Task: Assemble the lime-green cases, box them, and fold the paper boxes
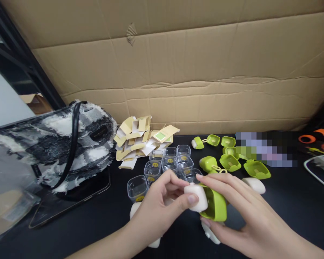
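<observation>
Between thumb and fingers, my left hand (169, 196) grips a small white rounded block (196, 197). My right hand (240, 205) is closed round a green plastic cup-like cover (218, 205), its hollow side facing the block. The two pieces meet edge to edge, the block partly at the cover's mouth; how far in it sits I cannot tell. More white pieces lie under and beside my hands, one of them (255, 185) to the right and another (211, 232) below the cover. Just beyond are several clear square cups (137, 189) with yellow stickers.
Several green covers and lids (256, 169) lie at the back right, some with cord loops. Flattened small cartons (136, 138) are heaped behind the cups. A shaggy black-and-white bag (94, 133) stands left. Orange-handled scissors (307, 139) and a white cable (317, 172) lie far right. Cardboard (191, 64) walls the back.
</observation>
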A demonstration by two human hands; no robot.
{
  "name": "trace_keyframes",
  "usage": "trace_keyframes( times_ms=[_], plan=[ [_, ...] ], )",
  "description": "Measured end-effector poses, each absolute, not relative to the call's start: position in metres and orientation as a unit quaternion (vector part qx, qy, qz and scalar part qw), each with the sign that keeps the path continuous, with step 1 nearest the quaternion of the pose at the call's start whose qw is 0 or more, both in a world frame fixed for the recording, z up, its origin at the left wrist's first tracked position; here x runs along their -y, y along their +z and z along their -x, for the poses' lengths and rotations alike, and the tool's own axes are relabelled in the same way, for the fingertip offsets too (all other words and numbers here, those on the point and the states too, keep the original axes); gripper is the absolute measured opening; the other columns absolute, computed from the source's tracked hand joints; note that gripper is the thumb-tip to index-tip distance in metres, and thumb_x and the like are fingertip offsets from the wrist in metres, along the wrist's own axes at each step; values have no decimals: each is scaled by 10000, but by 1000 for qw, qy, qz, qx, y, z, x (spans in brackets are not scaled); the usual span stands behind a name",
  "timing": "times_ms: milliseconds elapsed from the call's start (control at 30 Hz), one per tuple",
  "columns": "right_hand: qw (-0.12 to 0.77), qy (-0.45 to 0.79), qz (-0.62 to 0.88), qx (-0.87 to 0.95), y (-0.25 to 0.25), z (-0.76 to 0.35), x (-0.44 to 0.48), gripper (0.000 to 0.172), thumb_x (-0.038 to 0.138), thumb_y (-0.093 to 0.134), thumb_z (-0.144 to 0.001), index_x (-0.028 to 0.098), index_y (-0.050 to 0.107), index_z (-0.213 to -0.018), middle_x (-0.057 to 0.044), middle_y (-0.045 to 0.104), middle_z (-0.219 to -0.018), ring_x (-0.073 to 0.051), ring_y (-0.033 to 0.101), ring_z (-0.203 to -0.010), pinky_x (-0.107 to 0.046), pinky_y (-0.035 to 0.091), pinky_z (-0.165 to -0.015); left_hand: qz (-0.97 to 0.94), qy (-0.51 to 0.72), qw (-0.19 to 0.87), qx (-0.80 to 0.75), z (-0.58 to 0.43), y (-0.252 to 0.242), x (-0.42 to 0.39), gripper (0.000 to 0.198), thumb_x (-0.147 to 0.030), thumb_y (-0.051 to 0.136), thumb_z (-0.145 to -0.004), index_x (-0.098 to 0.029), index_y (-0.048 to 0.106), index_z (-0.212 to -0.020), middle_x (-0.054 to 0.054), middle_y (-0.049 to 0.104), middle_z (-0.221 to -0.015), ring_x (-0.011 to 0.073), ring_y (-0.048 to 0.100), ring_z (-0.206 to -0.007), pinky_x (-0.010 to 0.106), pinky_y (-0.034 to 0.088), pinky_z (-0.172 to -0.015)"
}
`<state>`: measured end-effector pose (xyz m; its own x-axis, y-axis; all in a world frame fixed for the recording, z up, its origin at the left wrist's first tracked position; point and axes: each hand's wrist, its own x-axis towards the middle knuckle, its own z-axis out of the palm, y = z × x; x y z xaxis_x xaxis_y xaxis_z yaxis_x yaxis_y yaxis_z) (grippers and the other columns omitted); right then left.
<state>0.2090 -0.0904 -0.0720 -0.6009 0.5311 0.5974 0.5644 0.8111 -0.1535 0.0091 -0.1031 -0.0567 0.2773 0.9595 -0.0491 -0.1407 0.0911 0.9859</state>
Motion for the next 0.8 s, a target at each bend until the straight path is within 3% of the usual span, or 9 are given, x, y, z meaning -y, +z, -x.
trace_keyframes(
  times_ms=[233, 433, 667, 800],
  plan=[
    [323, -18, 301, 897, -74, -208, 90, 467, 312, 564, -889, 207, 398, -1314, -98, 620, -1143, -219, 639, -1033, -327, 566, -806, -504, 455, 619, -394, -11, -59, 105, 351, -393, 773, -733, -176, 498, -759, -73, 618, -675, 29, 438, -527, 170, 334, -515],
    [326, -43, 300, 895, -76, -209, 90, 448, 353, 575, -878, 200, 424, -1271, -102, 641, -1104, -236, 656, -994, -340, 569, -776, -505, 439, 640, -378, -10, -64, 104, 326, -346, 767, -745, -173, 497, -804, -10, 675, -820, 97, 586, -737, 226, 431, -704],
    [344, -22, 278, 896, -70, -202, 92, 457, 211, 652, -753, 227, 460, -1168, -74, 654, -1021, -236, 667, -911, -338, 555, -731, -568, 369, 638, -366, -3, -66, 109, 483, -310, 702, -822, -236, 380, -1174, 48, 688, -993, 179, 618, -874, 342, 445, -808],
    [381, 66, 276, 880, -77, -201, 89, 420, 153, 639, -724, 223, 431, -1082, -40, 591, -925, -192, 612, -807, -306, 529, -673, -621, 361, 580, -384, -1, -59, 111, 449, -385, 629, -873, -248, 376, -1218, 74, 634, -1135, 190, 580, -951, 348, 432, -839]
  ],
)
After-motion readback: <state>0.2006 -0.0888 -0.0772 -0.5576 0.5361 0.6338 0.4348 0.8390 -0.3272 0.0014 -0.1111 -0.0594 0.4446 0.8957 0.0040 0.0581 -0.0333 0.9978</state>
